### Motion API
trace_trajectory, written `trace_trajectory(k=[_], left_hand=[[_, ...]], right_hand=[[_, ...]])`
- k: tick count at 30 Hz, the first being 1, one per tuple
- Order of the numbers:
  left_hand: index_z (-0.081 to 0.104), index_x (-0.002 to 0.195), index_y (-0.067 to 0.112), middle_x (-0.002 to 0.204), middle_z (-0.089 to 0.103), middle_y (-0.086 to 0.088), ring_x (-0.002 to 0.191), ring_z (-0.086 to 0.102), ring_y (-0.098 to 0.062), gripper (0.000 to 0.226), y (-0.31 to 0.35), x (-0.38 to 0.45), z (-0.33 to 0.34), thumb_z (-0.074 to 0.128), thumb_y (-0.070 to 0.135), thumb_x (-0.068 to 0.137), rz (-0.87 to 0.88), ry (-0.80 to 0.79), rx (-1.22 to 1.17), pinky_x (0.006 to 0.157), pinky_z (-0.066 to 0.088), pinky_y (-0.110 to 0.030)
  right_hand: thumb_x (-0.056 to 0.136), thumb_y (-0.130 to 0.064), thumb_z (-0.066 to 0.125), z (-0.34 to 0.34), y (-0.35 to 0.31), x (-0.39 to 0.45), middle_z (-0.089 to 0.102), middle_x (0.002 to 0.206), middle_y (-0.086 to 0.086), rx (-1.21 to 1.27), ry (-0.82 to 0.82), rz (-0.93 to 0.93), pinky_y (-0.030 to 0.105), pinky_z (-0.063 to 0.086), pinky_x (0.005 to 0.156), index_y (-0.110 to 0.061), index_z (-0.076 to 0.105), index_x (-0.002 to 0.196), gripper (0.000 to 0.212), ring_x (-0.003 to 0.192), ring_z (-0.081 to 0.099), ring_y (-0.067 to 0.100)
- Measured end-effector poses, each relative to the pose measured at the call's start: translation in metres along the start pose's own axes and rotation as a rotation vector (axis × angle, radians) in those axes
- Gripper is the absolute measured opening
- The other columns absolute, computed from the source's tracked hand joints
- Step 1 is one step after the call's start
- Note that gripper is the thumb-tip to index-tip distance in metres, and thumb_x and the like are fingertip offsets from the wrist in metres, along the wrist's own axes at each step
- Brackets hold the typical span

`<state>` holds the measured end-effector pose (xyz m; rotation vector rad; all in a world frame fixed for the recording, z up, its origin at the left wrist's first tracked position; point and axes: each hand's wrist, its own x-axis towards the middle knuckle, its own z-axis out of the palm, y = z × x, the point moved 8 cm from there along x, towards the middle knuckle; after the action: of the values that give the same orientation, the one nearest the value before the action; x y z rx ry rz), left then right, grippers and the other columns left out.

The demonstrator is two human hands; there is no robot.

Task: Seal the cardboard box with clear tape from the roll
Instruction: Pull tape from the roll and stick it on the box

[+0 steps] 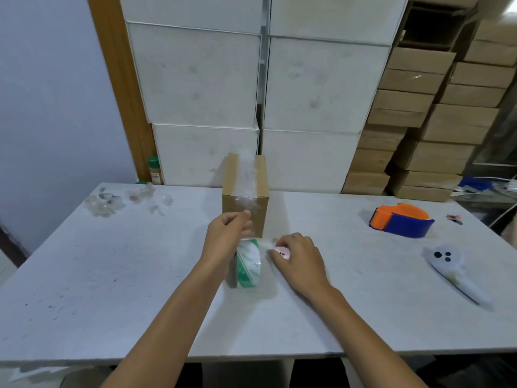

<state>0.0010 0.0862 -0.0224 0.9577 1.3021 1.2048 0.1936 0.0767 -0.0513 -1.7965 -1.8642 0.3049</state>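
A small cardboard box (245, 191) stands on the white bench (112, 275), near the middle and towards its far edge; a strip of clear tape (246, 175) runs along the top of the box and down its near face. The left hand (227, 236) is raised in front of that near face, its fingers (243, 215) pinched together on the clear tape where it comes down off the box; the tape leads on down to the roll (248, 264), which stands on its edge on the bench just in front of the box, its core printed in green and white. The right hand (300, 260) rests on the bench just to the right of the roll, its fingers curled around a small pink object (281, 252); what this object is cannot be told. Further right on the bench lie an orange and blue tape dispenser (401, 223) and, nearer the person, a pale handheld controller (454, 268). At the far left of the bench lies a scatter of crumpled clear tape scraps (126, 200). Behind the bench rise stacks of white boxes (251, 79), with stacks of brown cartons (419, 121) to their right; a small bottle with a green cap (154, 170) stands by the wooden frame at the left.
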Motion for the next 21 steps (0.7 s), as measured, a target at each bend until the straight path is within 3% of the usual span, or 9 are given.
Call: trace_trajectory(k=[5, 8, 11, 15, 18, 21], left_hand=[[0.074, 0.103, 0.023, 0.111, 0.082, -0.004, 0.103, 0.079, -0.021, 0.013, 0.000, 0.008, 0.001, 0.068, 0.034, 0.103, 0.020, 0.032, -0.008, 0.091, 0.061, -0.034], [0.078, 0.103, 0.023, 0.106, 0.084, -0.004, 0.109, 0.079, -0.026, 0.016, 0.000, 0.013, 0.002, 0.071, 0.036, 0.100, 0.028, 0.058, -0.032, 0.103, 0.061, -0.045], [0.078, 0.100, 0.025, 0.102, 0.085, 0.000, 0.106, 0.080, -0.023, 0.015, -0.001, 0.014, 0.004, 0.070, 0.037, 0.101, 0.031, 0.058, -0.040, 0.104, 0.060, -0.045], [0.082, 0.100, 0.023, 0.098, 0.086, 0.000, 0.102, 0.082, -0.022, 0.017, 0.000, 0.013, 0.004, 0.069, 0.035, 0.100, 0.055, 0.079, -0.067, 0.102, 0.062, -0.046], [0.085, 0.100, 0.018, 0.098, 0.086, -0.007, 0.099, 0.083, -0.029, 0.021, 0.000, 0.014, 0.004, 0.067, 0.029, 0.101, 0.074, 0.088, -0.069, 0.098, 0.065, -0.051], [0.085, 0.098, 0.017, 0.095, 0.086, -0.008, 0.097, 0.083, -0.029, 0.021, 0.002, 0.014, 0.003, 0.067, 0.027, 0.101, 0.107, 0.113, -0.063, 0.093, 0.066, -0.053]], right_hand=[[0.103, -0.034, 0.063, 0.000, -0.006, 0.002, 0.064, 0.088, -0.012, 0.126, 0.038, -0.020, 0.032, 0.046, 0.067, -0.023, 0.058, 0.097, 0.013, 0.082, 0.061, 0.013], [0.108, -0.032, 0.057, -0.006, -0.015, 0.007, 0.067, 0.088, -0.006, 0.254, 0.050, 0.014, 0.041, 0.054, 0.070, -0.022, 0.054, 0.104, 0.011, 0.081, 0.066, 0.015], [0.109, -0.034, 0.055, -0.022, -0.030, 0.014, 0.067, 0.083, -0.006, 0.452, 0.120, 0.060, 0.043, 0.059, 0.064, -0.024, 0.052, 0.105, 0.011, 0.072, 0.070, 0.018], [0.108, -0.030, 0.058, -0.051, -0.056, 0.021, 0.065, 0.091, -0.013, 0.578, 0.221, 0.012, 0.027, 0.052, 0.072, -0.019, 0.055, 0.110, 0.011, 0.084, 0.063, 0.005], [0.107, -0.027, 0.059, -0.058, -0.078, 0.027, 0.068, 0.096, -0.014, 0.585, 0.173, -0.062, 0.023, 0.053, 0.074, -0.020, 0.059, 0.113, 0.010, 0.087, 0.066, 0.002], [0.107, -0.027, 0.059, -0.055, -0.094, 0.034, 0.074, 0.100, -0.011, 0.531, 0.082, -0.114, 0.030, 0.059, 0.080, -0.022, 0.065, 0.113, 0.009, 0.092, 0.071, 0.009]])
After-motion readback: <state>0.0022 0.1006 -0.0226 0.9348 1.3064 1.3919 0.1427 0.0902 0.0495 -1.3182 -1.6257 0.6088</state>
